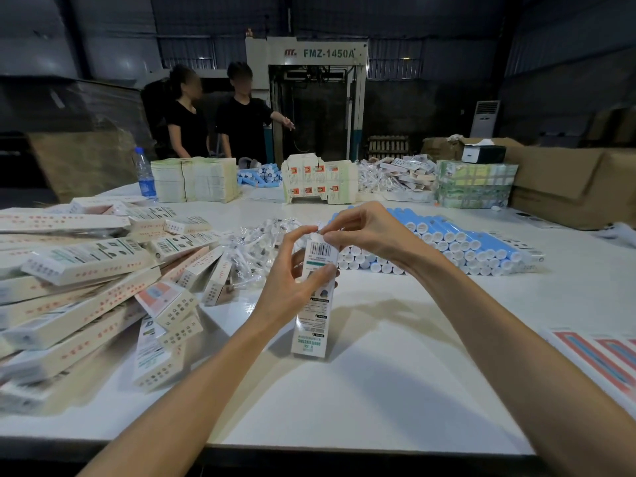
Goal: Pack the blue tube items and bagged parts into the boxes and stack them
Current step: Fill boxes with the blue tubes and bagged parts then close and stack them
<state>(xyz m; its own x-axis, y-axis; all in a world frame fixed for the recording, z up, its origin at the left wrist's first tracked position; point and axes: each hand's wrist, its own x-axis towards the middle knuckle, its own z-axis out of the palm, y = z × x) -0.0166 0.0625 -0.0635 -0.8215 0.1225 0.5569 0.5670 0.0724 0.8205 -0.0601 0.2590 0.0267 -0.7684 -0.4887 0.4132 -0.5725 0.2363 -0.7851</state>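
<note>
A slim white box (312, 318) with a barcode stands upright over the white table (378, 373), held round its upper half by my left hand (292, 284). My right hand (361, 230) pinches the flap at the box's top end. Behind my hands lies a heap of clear bagged parts (254, 246). A stacked pile of blue tubes (457, 242) with white caps lies to the right of it. Packed boxes (89, 280) are heaped loosely on the left side of the table.
Flat box blanks (599, 359) lie at the right edge. At the back stand stacks of flat cartons (194, 179), more blue tubes (258, 177), a water bottle (146, 175), large cardboard boxes (564, 180) and two people (220, 115) beside a machine.
</note>
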